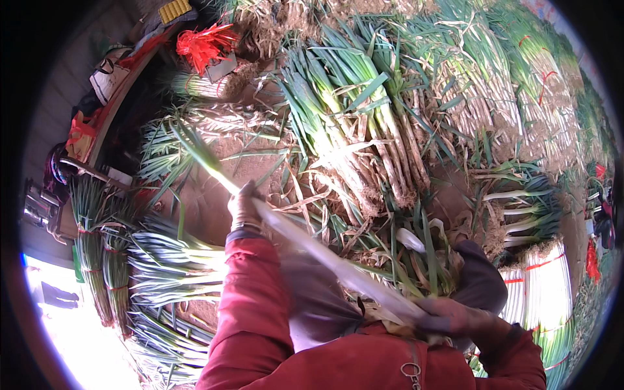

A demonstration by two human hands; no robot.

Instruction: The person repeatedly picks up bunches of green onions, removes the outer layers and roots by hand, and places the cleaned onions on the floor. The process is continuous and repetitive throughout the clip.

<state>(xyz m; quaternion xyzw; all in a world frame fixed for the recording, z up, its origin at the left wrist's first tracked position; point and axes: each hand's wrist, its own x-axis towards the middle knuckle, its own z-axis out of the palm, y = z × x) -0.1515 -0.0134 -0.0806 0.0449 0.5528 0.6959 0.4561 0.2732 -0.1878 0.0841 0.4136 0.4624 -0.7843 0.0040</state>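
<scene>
My left hand [245, 208] grips a long Welsh onion [317, 251] partway up its shaft, just below the green leaves. The stalk slants across my lap, its leaf end up and to the left. At its lower end my right hand [451, 317] is closed around the white part; motion blurs that hand, and the root end is hidden. Loose peeled-off leaves and husks [419, 263] lie heaped between my legs, under the stalk. Just beyond them rests a pile of untrimmed Welsh onions [356, 126], soil on their roots.
Cleaned onions [175, 263] lie in rows at left, beside tied bundles [92, 263]. White-stemmed bundles with red ties [546, 287] stand at right. Red plastic ties [204, 46] sit at the upper left. More unpeeled onions [468, 92] spread across the far right.
</scene>
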